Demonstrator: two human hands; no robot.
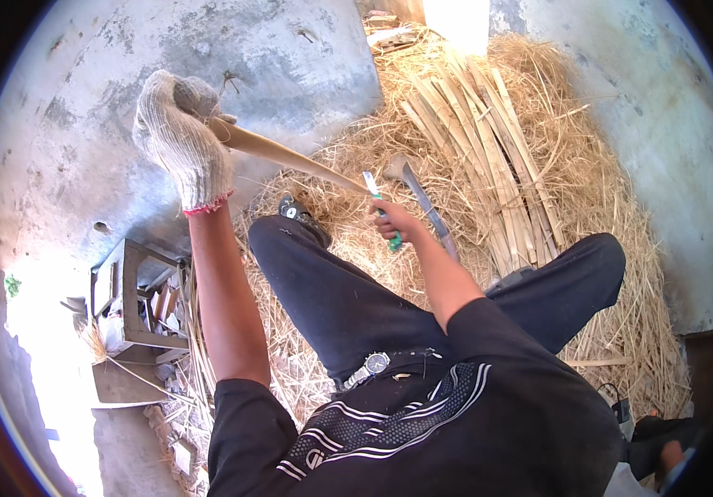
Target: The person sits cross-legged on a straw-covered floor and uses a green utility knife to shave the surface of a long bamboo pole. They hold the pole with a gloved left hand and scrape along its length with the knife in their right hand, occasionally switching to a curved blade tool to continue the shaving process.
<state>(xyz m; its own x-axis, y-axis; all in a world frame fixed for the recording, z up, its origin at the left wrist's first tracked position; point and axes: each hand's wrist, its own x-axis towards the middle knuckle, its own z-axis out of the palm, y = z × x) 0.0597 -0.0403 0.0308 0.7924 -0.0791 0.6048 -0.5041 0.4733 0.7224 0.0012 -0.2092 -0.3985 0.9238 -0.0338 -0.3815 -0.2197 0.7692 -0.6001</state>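
Observation:
My left hand (181, 137), in a white knitted work glove, is raised at the upper left. Its fingers are wrapped round one end of a long pale strip (290, 157), which looks like split bamboo. The strip slants down to the right, its far end at the knife. In my bare right hand (395, 222) is a small knife (371, 184) with a green handle, its short blade pointing up beside the strip. A machete (424, 199) with a dark blade lies on the shavings just right of that hand.
Several split strips (489, 157) lie bundled on a thick bed of shavings (605, 215). A wooden frame (137, 290) filled with scraps stands at the left by the wall (273, 50). My bent legs frame the work area; a wristwatch (377, 363) rests at my lap.

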